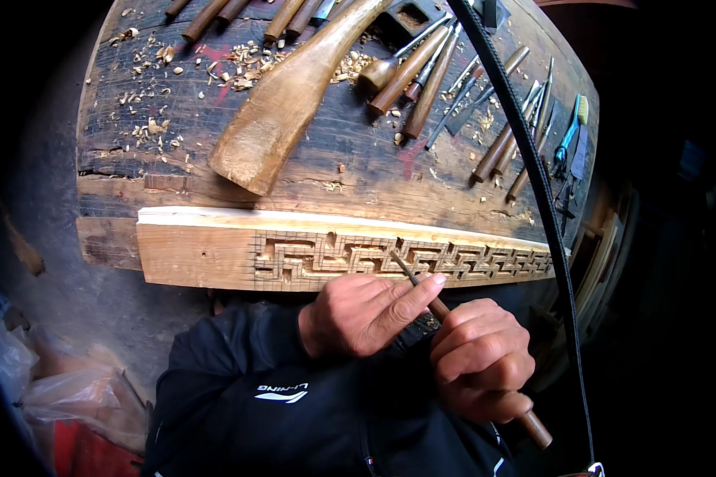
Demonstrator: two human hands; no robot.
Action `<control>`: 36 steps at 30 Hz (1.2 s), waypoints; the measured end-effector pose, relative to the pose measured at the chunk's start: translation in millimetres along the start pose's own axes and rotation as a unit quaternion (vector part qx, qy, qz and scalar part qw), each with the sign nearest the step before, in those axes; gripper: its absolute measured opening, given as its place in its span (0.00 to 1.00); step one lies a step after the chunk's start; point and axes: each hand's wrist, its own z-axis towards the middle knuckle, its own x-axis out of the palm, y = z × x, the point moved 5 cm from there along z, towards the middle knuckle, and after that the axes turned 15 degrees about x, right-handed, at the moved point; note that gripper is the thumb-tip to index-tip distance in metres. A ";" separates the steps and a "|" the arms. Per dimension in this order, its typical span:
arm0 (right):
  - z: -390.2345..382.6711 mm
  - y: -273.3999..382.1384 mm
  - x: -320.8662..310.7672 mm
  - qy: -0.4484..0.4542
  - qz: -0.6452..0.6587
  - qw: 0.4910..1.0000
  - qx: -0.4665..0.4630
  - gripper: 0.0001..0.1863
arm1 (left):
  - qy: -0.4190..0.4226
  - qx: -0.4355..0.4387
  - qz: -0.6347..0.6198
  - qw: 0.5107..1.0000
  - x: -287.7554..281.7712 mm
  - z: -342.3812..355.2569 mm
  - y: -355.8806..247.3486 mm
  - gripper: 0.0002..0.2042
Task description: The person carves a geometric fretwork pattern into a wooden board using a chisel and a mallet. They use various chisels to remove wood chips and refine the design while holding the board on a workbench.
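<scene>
My right hand (483, 362) is wrapped round the brown wooden handle of a carving chisel (538, 431), whose butt sticks out below the fist. The narrow metal blade slants up and to the left, its tip at the carved face of a long pale wooden beam (195, 254). My left hand (366, 314) lies against the beam's lower edge. Its fingers reach across the chisel near the blade, gripping it from the left; the thumb is hidden. Pencilled grid lines and a recessed, angular interlocking pattern run along the beam from its middle to the right end.
A large wooden mallet (282, 119) lies on the dark, worn workbench (135, 95) behind the beam. Several chisels (422, 103) and a blue-handled brush (569, 131) lie at the back and right. Wood shavings (250, 63) are scattered about. A black braided cord (525, 135) crosses the view.
</scene>
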 end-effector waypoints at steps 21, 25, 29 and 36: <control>18.6 -34.9 30.9 0.058 0.077 0.995 0.016 0.34 | -0.060 -0.059 -0.030 0.996 -18.5 -16.9 9.7 0.21; 9.2 -29.9 26.8 -0.038 0.134 0.990 -0.003 0.33 | -0.044 0.012 -0.054 0.997 -22.1 -18.5 7.1 0.24; -5.4 -14.7 14.9 -0.042 0.122 0.991 -0.018 0.34 | -0.064 0.047 -0.029 0.996 -11.0 -15.3 3.8 0.24; -3.6 -12.2 9.8 -0.015 0.013 1.000 0.001 0.35 | 0.030 0.027 -0.032 0.999 -7.2 -11.4 4.3 0.25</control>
